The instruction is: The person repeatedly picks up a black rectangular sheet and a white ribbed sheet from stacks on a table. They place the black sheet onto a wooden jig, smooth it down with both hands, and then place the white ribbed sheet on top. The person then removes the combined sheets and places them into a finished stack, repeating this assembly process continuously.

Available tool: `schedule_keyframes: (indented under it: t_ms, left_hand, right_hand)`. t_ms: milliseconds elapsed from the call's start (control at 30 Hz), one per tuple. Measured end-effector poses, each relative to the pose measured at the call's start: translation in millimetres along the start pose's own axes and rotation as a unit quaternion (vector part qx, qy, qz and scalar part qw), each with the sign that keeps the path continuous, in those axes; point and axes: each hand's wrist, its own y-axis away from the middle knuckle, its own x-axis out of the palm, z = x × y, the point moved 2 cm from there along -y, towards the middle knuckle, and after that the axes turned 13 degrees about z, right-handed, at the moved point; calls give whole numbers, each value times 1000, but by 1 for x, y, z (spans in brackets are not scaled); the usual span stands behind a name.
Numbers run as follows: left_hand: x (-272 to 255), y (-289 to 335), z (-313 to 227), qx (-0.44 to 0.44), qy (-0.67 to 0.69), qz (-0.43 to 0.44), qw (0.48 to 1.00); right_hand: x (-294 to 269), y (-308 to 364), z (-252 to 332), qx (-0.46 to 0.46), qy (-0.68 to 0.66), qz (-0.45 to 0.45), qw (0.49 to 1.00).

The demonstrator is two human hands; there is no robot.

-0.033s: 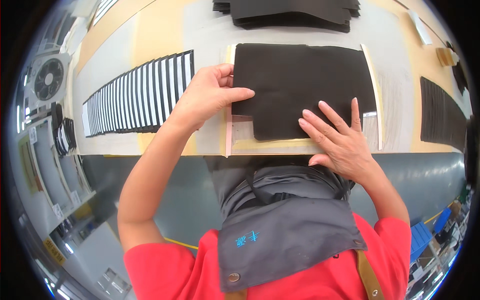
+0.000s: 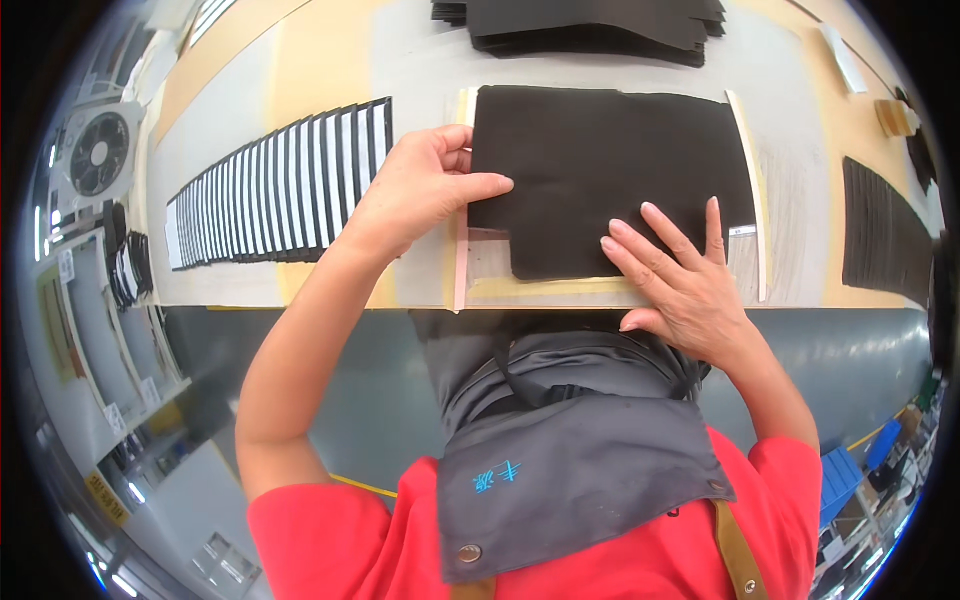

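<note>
A black sheet [image 2: 610, 170] of leather-like material, with a notch at its lower left corner, lies flat on the table in front of me. My left hand [image 2: 425, 190] is at its left edge, thumb on top and fingers curled at the edge, partly hidden, gripping it. Spread flat, my right hand [image 2: 675, 275] rests on the lower right part of the sheet with nothing held. Thin strips border the spot: a pink-and-white one [image 2: 461, 260] on the left and a white one [image 2: 748, 190] on the right.
On the left lies a fanned row of black pieces with white strips [image 2: 285, 190]. A stack of black sheets [image 2: 590, 30] sits at the far side, and a fanned black stack [image 2: 885, 230] at the right. The table's near edge [image 2: 340, 307] runs just before my body.
</note>
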Motion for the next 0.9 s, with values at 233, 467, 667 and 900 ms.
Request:
schedule_keyframes:
  t_ms: [233, 467, 667, 900]
  left_hand:
    - [-2, -5, 20, 49, -115, -81, 989]
    - [4, -1, 16, 49, -147, -125, 980]
    - [6, -1, 18, 56, -147, -132, 979]
    - [7, 1, 17, 49, -166, -146, 974]
  right_hand:
    - [-2, -2, 1, 5, 8, 17, 1000]
    - [-3, -1, 1, 7, 9, 27, 1000]
    - [-3, -1, 1, 8, 11, 32, 999]
    - [-3, -1, 1, 7, 9, 32, 999]
